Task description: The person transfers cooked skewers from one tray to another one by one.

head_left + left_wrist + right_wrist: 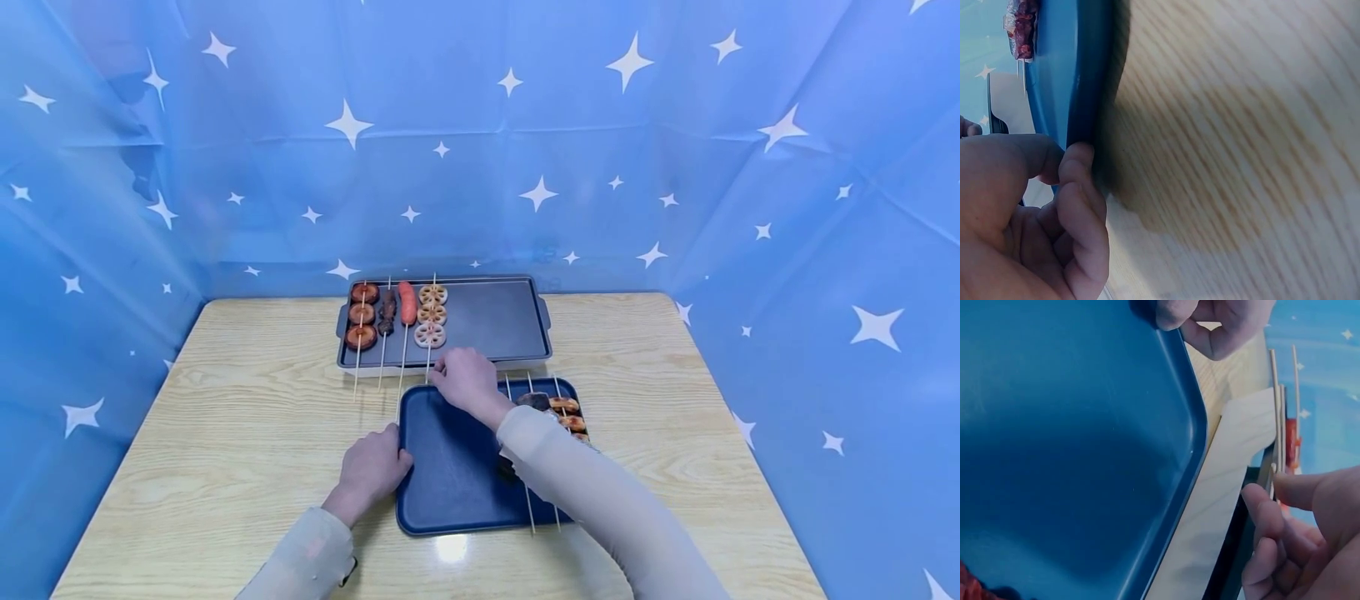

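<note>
My left hand [372, 467] grips the left rim of a blue tray [450, 467]; the left wrist view shows its fingers [1079, 200] curled at the tray's edge. My right hand [467, 379] is at the front edge of a dark grill plate [495, 317]. Between thumb and fingertips it pinches the stick end of a lotus root skewer [431, 335], which lies on the plate. Left of that skewer lie a red sausage skewer [407, 302], a dark meat skewer [387, 312] and a mushroom skewer [362, 314], their sticks jutting over the front edge.
Several more skewers [565, 406] lie on the right side of the blue tray, partly hidden under my right sleeve [570, 467]. A wooden table [247, 400] carries both tray and plate. Blue star-patterned curtains [480, 183] hang behind and at the sides.
</note>
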`<state>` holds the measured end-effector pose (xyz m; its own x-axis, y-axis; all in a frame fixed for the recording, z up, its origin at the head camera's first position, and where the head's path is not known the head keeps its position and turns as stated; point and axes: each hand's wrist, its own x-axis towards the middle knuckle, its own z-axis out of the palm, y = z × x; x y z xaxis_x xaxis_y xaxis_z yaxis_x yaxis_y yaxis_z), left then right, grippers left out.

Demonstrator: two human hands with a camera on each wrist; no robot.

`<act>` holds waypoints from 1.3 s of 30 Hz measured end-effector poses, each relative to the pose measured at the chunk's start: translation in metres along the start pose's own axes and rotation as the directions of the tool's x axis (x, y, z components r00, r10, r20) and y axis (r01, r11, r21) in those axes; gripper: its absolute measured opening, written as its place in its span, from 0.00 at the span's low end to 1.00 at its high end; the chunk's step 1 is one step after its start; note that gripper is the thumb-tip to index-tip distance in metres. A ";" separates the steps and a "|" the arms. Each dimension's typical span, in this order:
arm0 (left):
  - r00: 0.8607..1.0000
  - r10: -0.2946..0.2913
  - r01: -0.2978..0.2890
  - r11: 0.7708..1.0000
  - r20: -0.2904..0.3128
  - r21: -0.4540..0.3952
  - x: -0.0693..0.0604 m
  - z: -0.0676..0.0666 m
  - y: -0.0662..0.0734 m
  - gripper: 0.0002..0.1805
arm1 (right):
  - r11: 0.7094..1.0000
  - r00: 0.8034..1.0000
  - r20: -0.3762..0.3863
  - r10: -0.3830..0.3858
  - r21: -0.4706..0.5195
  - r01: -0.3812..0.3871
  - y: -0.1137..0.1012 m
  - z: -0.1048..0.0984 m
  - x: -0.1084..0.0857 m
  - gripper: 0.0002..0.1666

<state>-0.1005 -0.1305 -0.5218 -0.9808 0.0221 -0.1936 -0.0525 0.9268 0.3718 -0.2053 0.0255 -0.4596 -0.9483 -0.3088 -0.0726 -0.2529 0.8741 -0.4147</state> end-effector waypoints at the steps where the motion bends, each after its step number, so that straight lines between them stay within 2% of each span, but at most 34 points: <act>1: 1.000 0.000 0.000 1.000 0.001 0.000 0.000 0.000 0.000 0.11 | 1.000 1.000 -0.002 -0.002 0.000 0.002 -0.001 0.001 0.001 0.14; 6: 1.000 -0.005 0.005 1.000 0.008 0.003 0.000 0.002 0.000 0.12 | 1.000 1.000 -0.004 -0.008 0.004 0.008 -0.006 0.003 0.001 0.17; 18: 1.000 -0.009 0.009 1.000 0.005 0.002 0.000 0.002 0.001 0.12 | 0.997 0.998 0.006 0.069 0.042 -0.069 -0.009 0.005 0.007 0.23; 26: 1.000 -0.014 0.014 1.000 0.011 0.008 0.001 0.002 0.001 0.13 | 0.986 0.993 0.055 0.109 0.120 -0.115 -0.008 0.004 0.007 0.21; 34: 1.000 -0.011 0.011 1.000 0.006 0.005 0.001 0.001 0.000 0.11 | 0.973 0.982 0.143 0.120 0.181 -0.146 -0.008 0.003 0.005 0.20; 39: 1.000 -0.007 0.007 1.000 0.000 0.012 0.001 0.002 -0.001 0.11 | 0.967 0.978 0.165 0.124 0.201 -0.156 -0.007 0.001 0.004 0.18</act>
<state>-0.1011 -0.1308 -0.5241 -0.9805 0.0156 -0.1960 -0.0570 0.9315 0.3593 -0.2069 0.0179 -0.4580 -0.9275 -0.2560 -0.2723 -0.0578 0.8182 -0.5721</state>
